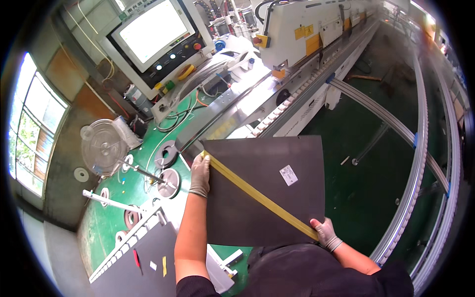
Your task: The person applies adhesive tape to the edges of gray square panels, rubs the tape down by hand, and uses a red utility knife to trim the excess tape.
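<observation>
In front of my body is a flat dark grey panel (257, 198) with a small white label (288, 175) on its face. A flat yellow band (257, 194) runs diagonally across it, from the upper left corner to the lower right; no markings can be made out on it. My left hand (200, 175), in a pale glove, grips the panel's left edge by the band's upper end. Gloved too, my right hand (325, 233) grips the lower right corner, its thumb on top beside the band's lower end and its fingers mostly hidden.
A long edge-banding machine (302, 34) stretches away ahead, with a control screen (153, 32) at left. Curved-looking metal rails (420, 123) bound the right. Lower left, another dark panel (143, 252) carries a red-handled tool (136, 257) and a yellow strip (164, 266). A round reel (104, 147) stands beyond.
</observation>
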